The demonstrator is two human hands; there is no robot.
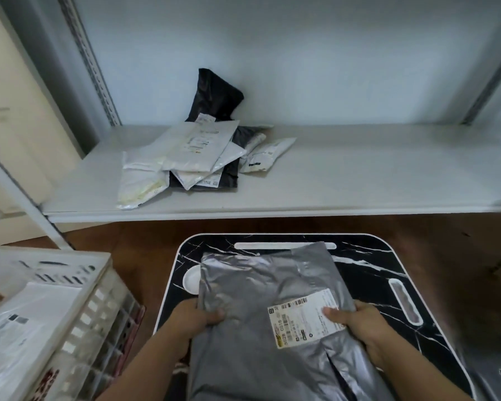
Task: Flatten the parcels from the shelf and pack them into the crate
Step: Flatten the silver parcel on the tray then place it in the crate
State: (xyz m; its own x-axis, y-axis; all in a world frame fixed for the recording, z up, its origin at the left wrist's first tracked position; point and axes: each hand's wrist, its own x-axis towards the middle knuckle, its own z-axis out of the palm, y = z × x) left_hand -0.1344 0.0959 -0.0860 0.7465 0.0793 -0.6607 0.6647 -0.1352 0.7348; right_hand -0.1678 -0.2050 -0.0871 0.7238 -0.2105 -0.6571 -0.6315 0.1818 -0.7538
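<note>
Left hand [198, 315] and right hand [356, 322] gripped grey mailer [261, 287] edges over lap table [368, 264], likely tensioning to flatten before crate [78, 287].

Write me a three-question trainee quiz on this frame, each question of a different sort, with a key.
1. True or false: the grey parcel lies on the black marbled tray table.
2. Multiple choice: where is the white crate? A) on the shelf B) to the person's left, by the table C) under the grey parcel
3. Short answer: what does each hand grip?

Key:
1. True.
2. B.
3. The left hand and the right hand each grip an opposite side edge of the grey parcel; the right thumb rests on its shipping label. More parcels wait on the shelf.
</note>
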